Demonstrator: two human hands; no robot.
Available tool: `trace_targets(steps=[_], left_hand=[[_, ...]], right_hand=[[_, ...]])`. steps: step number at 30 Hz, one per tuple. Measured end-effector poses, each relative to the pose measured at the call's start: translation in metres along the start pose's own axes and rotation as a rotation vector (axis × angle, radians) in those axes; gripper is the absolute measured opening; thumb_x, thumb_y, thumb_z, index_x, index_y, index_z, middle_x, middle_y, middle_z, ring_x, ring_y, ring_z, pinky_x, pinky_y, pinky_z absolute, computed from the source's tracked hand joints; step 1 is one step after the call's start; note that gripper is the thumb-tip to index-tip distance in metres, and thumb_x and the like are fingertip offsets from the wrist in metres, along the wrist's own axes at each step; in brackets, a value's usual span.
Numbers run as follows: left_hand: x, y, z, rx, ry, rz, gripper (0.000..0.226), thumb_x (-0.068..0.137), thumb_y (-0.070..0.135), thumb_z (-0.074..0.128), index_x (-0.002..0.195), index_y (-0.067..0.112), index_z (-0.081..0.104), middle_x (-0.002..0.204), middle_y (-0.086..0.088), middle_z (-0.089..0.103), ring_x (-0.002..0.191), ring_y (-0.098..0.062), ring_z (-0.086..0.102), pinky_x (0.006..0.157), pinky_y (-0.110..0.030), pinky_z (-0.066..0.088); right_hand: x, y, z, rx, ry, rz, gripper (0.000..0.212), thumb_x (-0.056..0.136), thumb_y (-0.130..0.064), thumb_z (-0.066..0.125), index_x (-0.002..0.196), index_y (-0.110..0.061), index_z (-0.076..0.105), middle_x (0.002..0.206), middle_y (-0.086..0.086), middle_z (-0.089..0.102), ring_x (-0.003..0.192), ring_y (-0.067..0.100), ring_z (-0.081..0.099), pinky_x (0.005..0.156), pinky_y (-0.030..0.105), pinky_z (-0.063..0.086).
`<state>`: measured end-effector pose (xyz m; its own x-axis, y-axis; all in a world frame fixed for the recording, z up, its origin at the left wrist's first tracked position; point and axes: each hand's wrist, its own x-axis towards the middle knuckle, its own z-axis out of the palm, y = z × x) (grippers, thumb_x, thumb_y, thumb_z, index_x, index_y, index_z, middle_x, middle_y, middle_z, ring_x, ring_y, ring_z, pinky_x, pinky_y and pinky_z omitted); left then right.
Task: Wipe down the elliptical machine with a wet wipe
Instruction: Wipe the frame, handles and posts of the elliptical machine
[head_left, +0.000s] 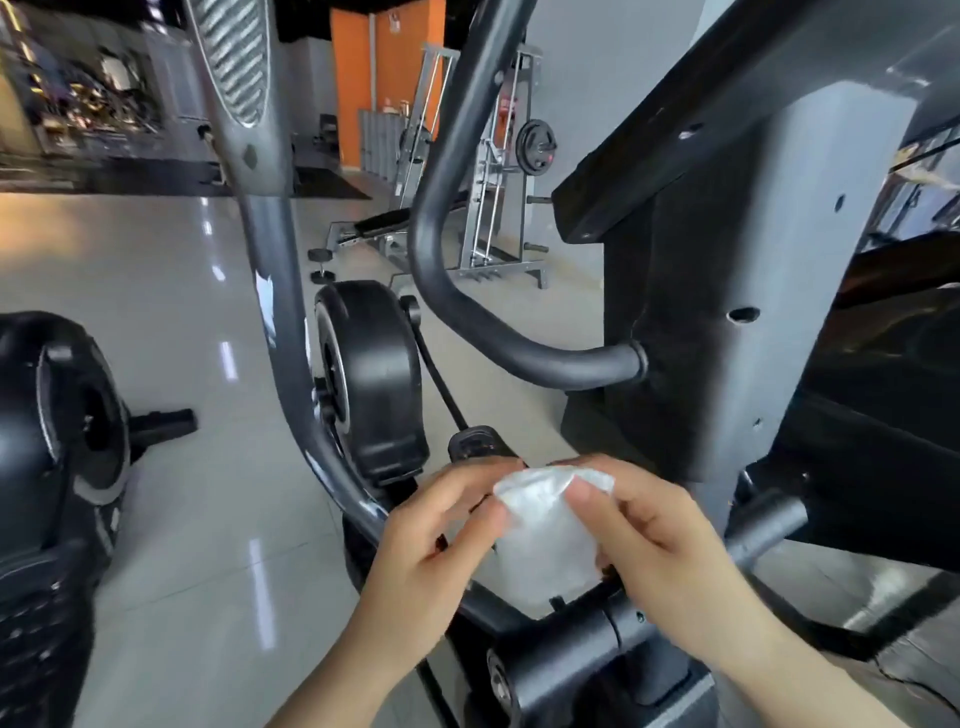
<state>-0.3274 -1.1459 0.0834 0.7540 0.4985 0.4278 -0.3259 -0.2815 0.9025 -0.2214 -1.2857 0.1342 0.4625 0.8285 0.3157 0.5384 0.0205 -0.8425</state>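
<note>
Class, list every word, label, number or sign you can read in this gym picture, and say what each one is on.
None can be read.
Red mark on the weight plate: too small.
Sign on the orange wall: blurred.
Wipe, in both hands: no print shows.

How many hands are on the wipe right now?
2: the left hand pinches the wipe at its left edge, and the right hand pinches its upper right edge.

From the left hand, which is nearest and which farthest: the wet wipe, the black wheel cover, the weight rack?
1. Wet wipe: pinched in the left hand.
2. Black wheel cover: just above, slightly left.
3. Weight rack: far across the floor.
</note>
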Motion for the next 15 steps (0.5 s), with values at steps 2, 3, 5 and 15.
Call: trace_targets(steps=[2,3,5,15], left_hand=[[-0.016,-0.002,-0.002,-0.115,0.168,-0.110,0.017,0.070,0.045,0.064,0.083,0.041,0.074,0.087,0.010,0.073,0.085,0.000,0.066,0.075,-0.014,0.048],[-0.023,-0.003,-0.005,-0.137,0.246,-0.156,0.011,0.070,0.042,0.068,0.077,0.037,0.074,0.081,0.008,0.072,0.079,-0.003,0.065,0.072,-0.016,0.048],[-0.042,-0.005,-0.017,-0.161,0.373,-0.247,0.010,0.073,0.039,0.076,0.073,0.030,0.073,0.079,0.004,0.070,0.078,-0.007,0.062,0.073,-0.021,0.047],[-0.115,-0.015,-0.111,-0.126,0.987,-0.345,0.010,0.088,0.017,0.065,0.081,0.011,0.062,0.074,0.003,0.066,0.068,-0.009,0.060,0.063,-0.023,0.048]], right_hand=[[0.001,0.006,0.027,0.161,0.004,0.098,0.031,0.099,-0.032,0.045,0.093,-0.026,0.075,0.073,0.001,0.067,0.057,0.016,0.057,0.048,0.024,0.046],[0.002,0.008,0.040,0.228,0.006,0.143,0.031,0.095,-0.034,0.046,0.091,-0.025,0.075,0.068,-0.001,0.065,0.052,0.013,0.055,0.044,0.024,0.044],[0.007,0.009,0.066,0.334,-0.024,0.220,0.033,0.086,-0.039,0.047,0.090,-0.018,0.072,0.065,-0.004,0.062,0.050,0.009,0.055,0.039,0.023,0.043],[0.015,0.015,0.205,0.351,-0.424,0.407,0.034,0.078,-0.004,0.075,0.103,-0.020,0.058,0.081,0.005,0.072,0.067,0.014,0.062,0.048,0.024,0.049]])
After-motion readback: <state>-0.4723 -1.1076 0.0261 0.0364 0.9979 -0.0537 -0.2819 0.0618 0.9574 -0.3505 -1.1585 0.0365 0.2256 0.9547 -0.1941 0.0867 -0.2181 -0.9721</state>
